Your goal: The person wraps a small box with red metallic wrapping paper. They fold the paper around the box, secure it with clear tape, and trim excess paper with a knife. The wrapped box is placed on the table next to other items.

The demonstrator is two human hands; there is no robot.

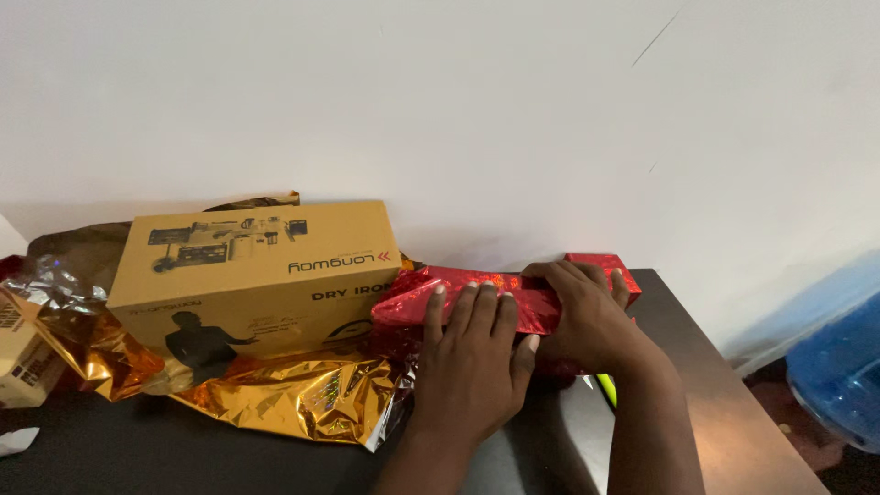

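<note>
A box wrapped in shiny red foil paper (477, 298) lies on the dark table (715, 403) against the white wall. My left hand (472, 353) lies flat on its near side, fingers spread and pressing the red paper down. My right hand (587, 316) covers the right part of the wrapped box, fingers curled over its top edge. The box's lower right side is hidden under my hands.
A yellow-brown cardboard box (252, 275) stands to the left, on crumpled gold foil paper (293, 394). A smaller carton (23, 357) sits at the far left edge. A blue plastic container (839, 367) is beyond the table's right edge. Something yellow-green (607, 390) peeks out beside my right wrist.
</note>
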